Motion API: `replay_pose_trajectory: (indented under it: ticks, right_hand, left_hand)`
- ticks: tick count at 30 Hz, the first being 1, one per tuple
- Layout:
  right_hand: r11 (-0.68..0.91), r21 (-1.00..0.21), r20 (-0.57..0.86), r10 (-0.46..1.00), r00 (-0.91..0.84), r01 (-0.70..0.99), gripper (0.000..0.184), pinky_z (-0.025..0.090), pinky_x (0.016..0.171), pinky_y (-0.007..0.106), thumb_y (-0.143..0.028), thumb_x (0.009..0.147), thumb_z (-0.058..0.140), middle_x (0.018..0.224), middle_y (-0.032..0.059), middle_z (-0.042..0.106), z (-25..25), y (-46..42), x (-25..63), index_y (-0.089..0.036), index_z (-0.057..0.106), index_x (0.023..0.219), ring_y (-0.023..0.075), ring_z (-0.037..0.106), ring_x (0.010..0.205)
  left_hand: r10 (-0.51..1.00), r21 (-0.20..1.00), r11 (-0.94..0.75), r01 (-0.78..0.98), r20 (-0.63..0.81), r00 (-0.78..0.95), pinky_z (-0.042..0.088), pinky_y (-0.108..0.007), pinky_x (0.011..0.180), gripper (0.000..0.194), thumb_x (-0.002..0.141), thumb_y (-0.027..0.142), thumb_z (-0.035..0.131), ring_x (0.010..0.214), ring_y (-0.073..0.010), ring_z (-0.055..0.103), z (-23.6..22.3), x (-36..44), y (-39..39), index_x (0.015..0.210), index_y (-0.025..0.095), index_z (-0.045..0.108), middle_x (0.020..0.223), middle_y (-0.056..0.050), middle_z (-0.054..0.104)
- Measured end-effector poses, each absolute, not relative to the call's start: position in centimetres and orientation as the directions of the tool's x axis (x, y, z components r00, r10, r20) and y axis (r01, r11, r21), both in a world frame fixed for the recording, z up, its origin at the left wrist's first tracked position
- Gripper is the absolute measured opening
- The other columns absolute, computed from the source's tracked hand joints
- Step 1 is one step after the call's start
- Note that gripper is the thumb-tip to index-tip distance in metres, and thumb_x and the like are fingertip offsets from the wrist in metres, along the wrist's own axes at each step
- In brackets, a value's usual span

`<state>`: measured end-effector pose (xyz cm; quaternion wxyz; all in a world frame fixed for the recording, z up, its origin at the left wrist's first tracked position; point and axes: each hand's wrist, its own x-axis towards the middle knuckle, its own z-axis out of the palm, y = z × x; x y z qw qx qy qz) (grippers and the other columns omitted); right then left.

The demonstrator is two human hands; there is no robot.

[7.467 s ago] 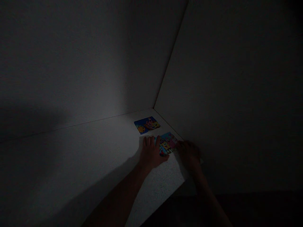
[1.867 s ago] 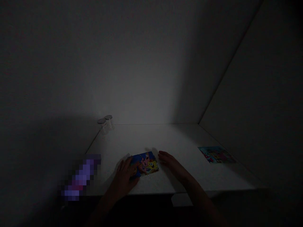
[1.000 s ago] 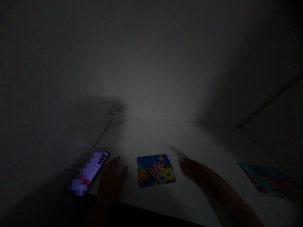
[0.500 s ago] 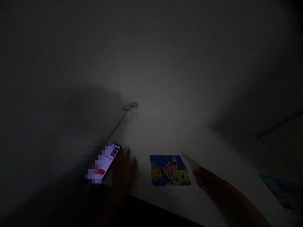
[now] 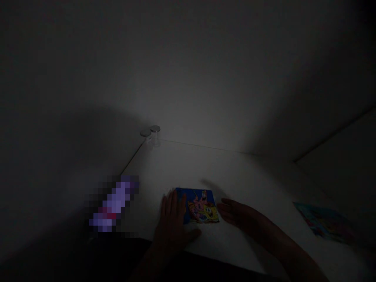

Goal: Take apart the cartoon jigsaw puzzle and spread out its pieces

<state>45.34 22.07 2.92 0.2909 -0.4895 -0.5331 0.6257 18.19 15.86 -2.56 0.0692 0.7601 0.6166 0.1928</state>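
Note:
A small, roughly square cartoon picture (image 5: 202, 207) lies on the white table, with a pink starfish and a yellow sponge figure on blue. My left hand (image 5: 173, 223) is laid flat, fingers spread, over the picture's left edge and hides part of it. On the other side, my right hand (image 5: 243, 215) is held with fingers stretched out and its tips close to the picture's right edge. Nothing shows in its grasp. In the dim light I cannot tell whether those tips touch the picture.
A lit phone (image 5: 117, 201), blurred into blocks, lies at the table's left edge. Two clear jars with metal lids (image 5: 155, 135) stand in the far left corner by the wall. Another colourful picture (image 5: 323, 223) lies at the right on the white table (image 5: 188, 164).
My left hand has moved right, from beside the phone onto the picture's left edge. My right hand stays by the right edge. The view has turned slightly right.

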Motion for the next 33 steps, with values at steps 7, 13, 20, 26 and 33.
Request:
replay_pose_trajectory:
  ticks: [7,13,20,26,33]
  right_hand:
    - [-0.556,-0.83,-0.481,0.746,-0.461,-0.035,0.041,0.044,0.101,0.043,-0.048,0.076,0.062,0.12,0.0131,0.066,3.6,23.7,44.5,-0.022,0.06,0.107,0.0268,0.061,0.114]
    - [-0.573,-0.819,-0.496,0.735,-0.463,-0.031,0.034,0.045,0.093,0.037,-0.04,0.079,0.064,0.112,0.0129,0.066,3.9,24.8,44.2,-0.018,0.06,0.104,0.0233,0.062,0.105]
    - [-0.683,-0.726,-0.543,0.637,-0.547,-0.075,0.022,0.045,0.087,0.035,-0.034,0.079,0.065,0.104,0.0089,0.069,5.7,25.1,45.1,-0.02,0.06,0.094,0.021,0.064,0.096]
    - [-0.709,-0.69,-0.537,0.636,-0.555,-0.145,0.021,0.043,0.094,0.038,-0.036,0.079,0.064,0.107,0.0118,0.069,4.6,25.0,45.2,-0.019,0.061,0.089,0.0238,0.063,0.103]
    - [-0.717,-0.68,-0.584,0.655,-0.479,-0.152,0.018,0.046,0.083,0.033,-0.033,0.079,0.063,0.101,0.0097,0.069,4.5,24.9,44.4,-0.02,0.06,0.09,0.0216,0.065,0.096]
  left_hand:
    - [0.951,0.284,-0.211,0.935,0.279,0.13,0.029,-0.06,0.111,0.095,0.08,0.07,0.051,0.143,-0.037,0.023,-2.4,18.3,15.9,0.151,0.022,0.011,0.157,-0.019,0.018]
    - [0.932,0.226,-0.191,0.955,0.346,0.105,0.03,-0.056,0.112,0.075,0.086,0.058,0.05,0.142,-0.0331,0.028,-2.1,18.6,16.0,0.147,0.02,0.026,0.154,-0.02,0.027]
    - [0.916,0.195,-0.195,0.961,0.387,0.107,0.035,-0.054,0.11,0.065,0.088,0.05,0.052,0.138,-0.0301,0.036,-2.0,18.8,16.0,0.142,0.018,0.036,0.148,-0.017,0.041]
    - [0.897,0.16,-0.208,0.965,0.425,0.123,0.039,-0.053,0.108,0.06,0.089,0.05,0.052,0.136,-0.0299,0.04,-2.5,18.6,16.0,0.138,0.017,0.042,0.144,-0.018,0.046]
    - [0.901,0.204,-0.218,0.954,0.419,0.116,0.038,-0.053,0.108,0.066,0.087,0.057,0.051,0.136,-0.0327,0.039,-2.6,18.6,16.3,0.135,0.013,0.045,0.145,-0.023,0.043]
